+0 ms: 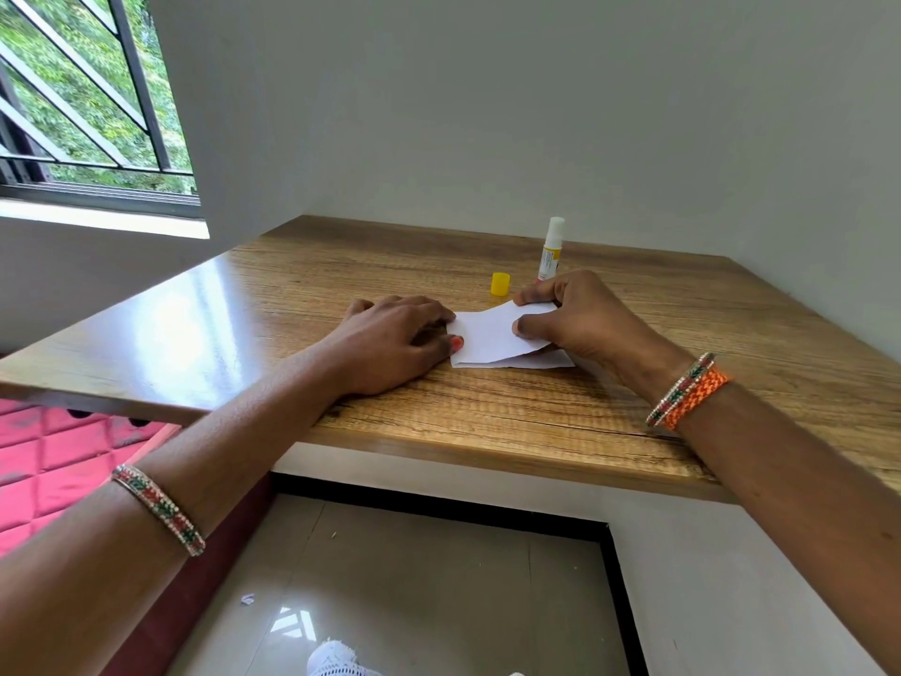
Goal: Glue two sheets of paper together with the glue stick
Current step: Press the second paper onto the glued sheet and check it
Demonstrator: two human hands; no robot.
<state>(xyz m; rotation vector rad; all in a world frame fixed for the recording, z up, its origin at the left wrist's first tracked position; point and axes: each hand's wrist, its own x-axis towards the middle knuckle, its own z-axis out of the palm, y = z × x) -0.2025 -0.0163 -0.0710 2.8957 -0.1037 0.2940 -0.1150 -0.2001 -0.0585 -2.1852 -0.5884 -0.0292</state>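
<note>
Grip: our right hand (pixel 580 319) pinches the upper sheet (pixel 492 334) at its right end, thumb on top and fingers curled behind; we judge this keeps the sheet steerable while it comes down onto its partner; the right end looks slightly lifted.
Anchor: our left hand (pixel 395 341) lies with fingers curled loosely at the left edge of the sheets, thumb tip touching the paper; it pinches nothing that we can see; we read it as a stop that keeps the stack from sliding on the smooth wood.
Sheets: the lower sheet (pixel 551 362) shows only as a thin strip along the near and right edges beneath the upper one; both are thin, white, matte and small, lying near the middle of the table (pixel 487 422); the upper one sits a little askew, so the edges are not yet aligned.
Glue stick: the glue stick (pixel 550 251) stands upright and uncapped just beyond our right hand, well out of the way of the pressing; a slim cylinder, white above with a yellow label; whether glue is already on the paper we cannot tell.
Cap: the yellow cap (pixel 500 284) stands beside it, short, round, glossy plastic; left off, we guess, in case more glue is needed.
Surface: the table is wood-grain laminate, hard and shiny, catching glare from the window (pixel 88 100); a firm backing for pressing paper flat.
Stage: we judge the sheets are being joined and aligned; pressing flat is still to do.
</note>
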